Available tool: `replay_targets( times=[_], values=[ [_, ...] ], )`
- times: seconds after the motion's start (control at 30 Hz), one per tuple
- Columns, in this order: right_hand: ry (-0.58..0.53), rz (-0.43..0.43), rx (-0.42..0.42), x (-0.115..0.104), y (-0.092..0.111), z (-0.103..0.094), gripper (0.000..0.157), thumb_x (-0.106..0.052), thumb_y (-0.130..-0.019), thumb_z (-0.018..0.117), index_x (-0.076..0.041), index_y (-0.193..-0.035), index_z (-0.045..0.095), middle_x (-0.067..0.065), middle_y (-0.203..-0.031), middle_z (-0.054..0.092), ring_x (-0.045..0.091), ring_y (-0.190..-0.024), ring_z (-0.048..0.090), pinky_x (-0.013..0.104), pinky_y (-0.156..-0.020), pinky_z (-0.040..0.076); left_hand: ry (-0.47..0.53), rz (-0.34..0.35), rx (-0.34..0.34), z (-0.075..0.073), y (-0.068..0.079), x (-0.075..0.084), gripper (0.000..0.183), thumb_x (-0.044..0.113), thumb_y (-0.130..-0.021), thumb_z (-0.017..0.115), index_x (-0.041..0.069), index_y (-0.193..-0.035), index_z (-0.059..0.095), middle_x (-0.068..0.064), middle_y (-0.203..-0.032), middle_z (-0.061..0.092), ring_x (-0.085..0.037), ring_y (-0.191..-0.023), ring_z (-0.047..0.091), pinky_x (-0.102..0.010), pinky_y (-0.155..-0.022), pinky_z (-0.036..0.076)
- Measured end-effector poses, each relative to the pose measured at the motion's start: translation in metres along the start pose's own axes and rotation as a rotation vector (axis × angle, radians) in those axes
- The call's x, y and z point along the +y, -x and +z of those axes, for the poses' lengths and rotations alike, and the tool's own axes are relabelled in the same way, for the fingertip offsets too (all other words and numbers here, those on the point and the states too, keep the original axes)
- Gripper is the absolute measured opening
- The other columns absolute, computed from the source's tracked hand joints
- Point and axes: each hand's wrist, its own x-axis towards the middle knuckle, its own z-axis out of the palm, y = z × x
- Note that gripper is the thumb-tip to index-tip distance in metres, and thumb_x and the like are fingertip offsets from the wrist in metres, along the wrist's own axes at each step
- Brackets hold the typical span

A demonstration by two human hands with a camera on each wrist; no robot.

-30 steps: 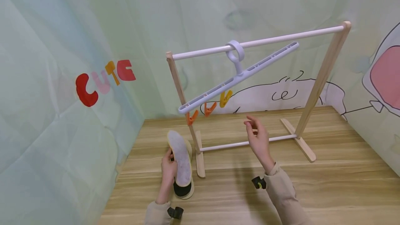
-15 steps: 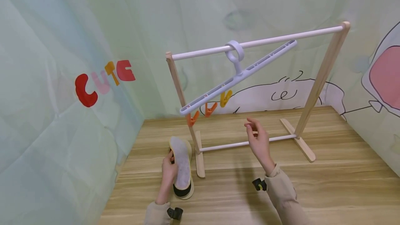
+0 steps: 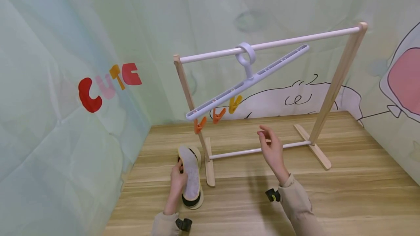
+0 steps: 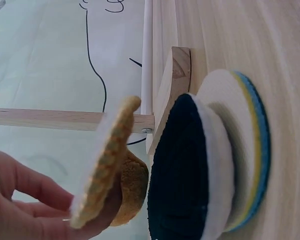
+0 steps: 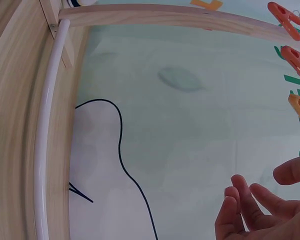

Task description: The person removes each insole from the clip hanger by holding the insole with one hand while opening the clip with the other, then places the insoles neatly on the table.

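My left hand [image 3: 177,180] pinches a grey-topped insole [image 3: 191,176] by its left edge, thumb on one side and fingers on the other. In the left wrist view the held insole shows a bumpy yellow underside and stands tilted above a small pile. That pile has a black-topped insole [image 4: 177,165] with a whitish side, over a cream insole [image 4: 220,90] with a yellow and blue edge. My right hand [image 3: 273,152] is raised in front of the rack, fingers loosely bent and holding nothing. Above it, a pale lilac hanger [image 3: 250,79] slants down to the left.
The hanger hooks over the top bar [image 3: 295,40] of a wooden rack [image 3: 338,83]. Two orange clips [image 3: 218,115] and a yellow clip [image 3: 234,104] hang from its left half. The rack's left foot [image 3: 210,172] is beside the insoles on the wooden table [image 3: 242,207].
The held insole has tipped lower and closer to the pile, its far end coming down toward me. The hanger sways slightly. My right hand has hardly moved.
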Motion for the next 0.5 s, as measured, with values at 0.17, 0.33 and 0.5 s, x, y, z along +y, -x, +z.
replay_targets(
  times=[0.17,0.33,0.5],
  values=[
    [0.011,0.022,0.005,0.001,0.0,-0.003,0.025,-0.008,-0.089,0.049,-0.002,-0.113,0.057,0.017,-0.096,0.066,0.011,-0.08,0.056,0.013,-0.06,0.043,0.011,-0.091,-0.072,-0.037,0.064,0.162,0.063,-0.017,-0.072,0.035,-0.015,-0.133,0.023,-0.038,-0.128,0.033,-0.036,-0.101,0.041,-0.022,-0.051,0.032],
    [0.014,0.026,0.007,0.001,0.0,-0.005,0.025,-0.007,-0.089,0.049,-0.001,-0.112,0.057,0.018,-0.096,0.065,0.019,-0.081,0.057,0.013,-0.059,0.042,-0.058,-0.17,-0.119,-0.049,0.08,0.214,0.058,-0.019,-0.073,0.032,-0.021,-0.13,0.02,-0.041,-0.132,0.026,-0.045,-0.12,0.032,-0.03,-0.076,0.039],
    [0.003,0.033,0.005,0.003,0.001,-0.006,0.026,-0.007,-0.089,0.05,-0.001,-0.113,0.057,0.019,-0.096,0.065,0.02,-0.082,0.057,0.013,-0.059,0.041,-0.013,-0.12,-0.077,-0.042,0.073,0.187,0.059,-0.019,-0.069,0.034,-0.017,-0.127,0.033,-0.037,-0.123,0.041,-0.041,-0.114,0.041,-0.042,-0.087,0.041]
  ],
)
